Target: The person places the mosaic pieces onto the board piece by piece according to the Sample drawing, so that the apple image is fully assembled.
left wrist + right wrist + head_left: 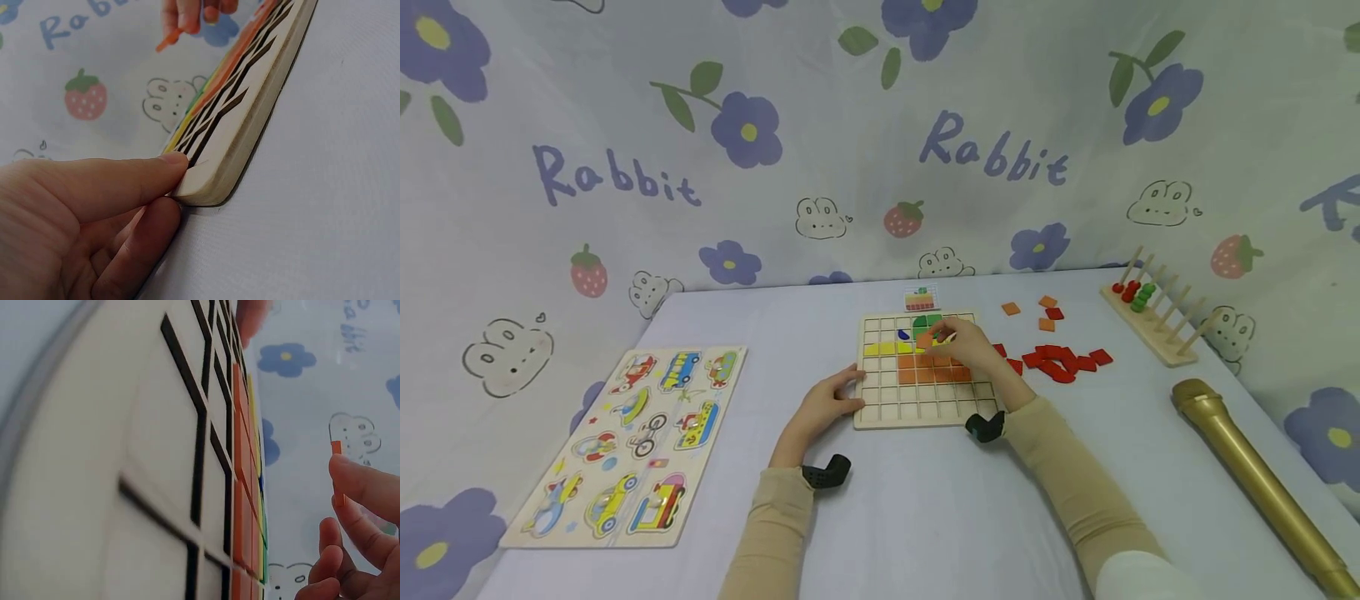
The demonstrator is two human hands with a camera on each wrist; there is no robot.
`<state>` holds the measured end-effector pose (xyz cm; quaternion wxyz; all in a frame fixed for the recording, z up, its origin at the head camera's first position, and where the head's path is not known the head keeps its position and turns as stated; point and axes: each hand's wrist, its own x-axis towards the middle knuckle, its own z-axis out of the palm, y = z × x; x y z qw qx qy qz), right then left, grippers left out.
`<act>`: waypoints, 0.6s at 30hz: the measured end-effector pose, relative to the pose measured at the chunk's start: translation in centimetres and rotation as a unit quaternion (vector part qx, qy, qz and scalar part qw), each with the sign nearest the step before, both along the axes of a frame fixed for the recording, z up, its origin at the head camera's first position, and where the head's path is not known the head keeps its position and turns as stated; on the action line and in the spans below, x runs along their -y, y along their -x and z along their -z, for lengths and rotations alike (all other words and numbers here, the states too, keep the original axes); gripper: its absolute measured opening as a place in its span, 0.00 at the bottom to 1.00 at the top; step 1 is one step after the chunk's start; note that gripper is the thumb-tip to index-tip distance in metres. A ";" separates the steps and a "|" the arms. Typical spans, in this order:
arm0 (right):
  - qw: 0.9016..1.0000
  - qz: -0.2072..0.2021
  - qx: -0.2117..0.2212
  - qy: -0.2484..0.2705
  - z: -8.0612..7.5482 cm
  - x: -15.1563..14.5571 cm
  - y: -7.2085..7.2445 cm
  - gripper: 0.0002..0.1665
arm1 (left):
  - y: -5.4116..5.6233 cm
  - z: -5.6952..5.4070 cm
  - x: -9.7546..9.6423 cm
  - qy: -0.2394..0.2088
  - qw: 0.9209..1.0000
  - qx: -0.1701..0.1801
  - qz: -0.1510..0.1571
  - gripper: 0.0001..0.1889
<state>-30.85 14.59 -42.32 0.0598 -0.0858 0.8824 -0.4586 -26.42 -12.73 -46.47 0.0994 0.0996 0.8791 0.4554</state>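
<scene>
A wooden grid board (880,411) lies on the table with orange, yellow, green and blue pieces set in it. My left hand (823,406) holds the board's left edge; the left wrist view shows the thumb (140,175) on its top face and a bent finger (147,244) against its side. Above the far half of the board, my right hand (966,342) pinches an orange square tile (924,340) between thumb and fingers. Seen edge-on in the right wrist view, that orange tile (337,448) is held apart from the board's surface.
A small picture card (921,297) lies behind the board. Loose red tiles (1060,360) and several orange ones (1011,308) are scattered to the right. Farther right are a peg stand with beads (1157,321) and a gold microphone (1255,467). A vehicle puzzle (632,450) lies left.
</scene>
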 end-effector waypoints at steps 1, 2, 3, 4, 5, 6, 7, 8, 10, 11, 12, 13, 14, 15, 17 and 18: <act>1.000 -0.003 0.006 0.000 0.1 0.6 0.0 0.21 | 0.0 0.0 0.0 -0.001 1.000 -0.002 0.001 0.26; 1.000 -0.005 0.011 -0.002 0.2 1.3 0.0 0.22 | 0.0 0.0 0.1 -0.001 1.000 -0.002 0.001 0.26; 1.000 -0.007 0.019 -0.003 0.3 1.9 -0.1 0.22 | 0.0 0.0 0.1 -0.001 1.000 -0.002 0.001 0.26; 1.000 -0.008 0.026 -0.006 0.4 2.5 -0.1 0.22 | 0.0 0.0 0.1 -0.002 1.000 -0.001 0.001 0.26; 0.999 -0.007 0.031 -0.012 0.6 3.1 -0.1 0.21 | 0.0 0.1 0.2 -0.003 1.000 -0.001 0.001 0.26; 0.999 -0.007 0.035 -0.020 0.7 3.6 -0.1 0.21 | 0.0 0.1 0.2 -0.002 1.000 -0.002 0.002 0.26; 0.999 -0.008 0.037 -0.028 0.9 4.1 0.0 0.21 | 0.0 0.1 0.2 -0.002 1.000 -0.002 0.002 0.26; 0.999 -0.008 0.038 -0.032 1.0 4.4 0.0 0.20 | 0.0 0.1 0.2 -0.002 1.000 -0.001 0.002 0.26; 0.998 -0.005 0.039 -0.040 1.3 5.0 0.1 0.20 | -0.1 0.0 0.2 -0.003 1.000 0.000 0.003 0.26; 0.998 -0.003 0.039 -0.043 1.4 5.3 0.2 0.20 | -0.1 0.0 0.2 -0.004 1.000 0.000 0.004 0.26; 0.998 -0.001 0.038 -0.046 1.5 5.4 0.2 0.19 | -0.1 0.0 0.2 -0.005 1.000 0.001 0.006 0.26; 0.998 0.001 0.037 -0.048 1.6 5.6 0.3 0.19 | -0.1 0.0 0.2 -0.007 1.000 0.002 0.007 0.26; 0.998 0.003 0.038 -0.050 1.6 5.7 0.3 0.19 | -0.1 -0.1 0.2 -0.008 1.000 0.002 0.008 0.26; 0.998 0.005 0.036 -0.052 1.7 5.8 0.3 0.19 | -0.2 -0.1 0.2 -0.009 1.000 0.002 0.009 0.26; 0.998 0.008 0.033 -0.061 1.7 5.9 0.4 0.19 | -0.1 -0.1 0.2 -0.011 1.000 0.002 0.010 0.26; 0.997 0.009 0.029 -0.068 1.8 6.0 0.4 0.19 | -0.1 -0.1 0.2 -0.012 1.000 0.003 0.010 0.26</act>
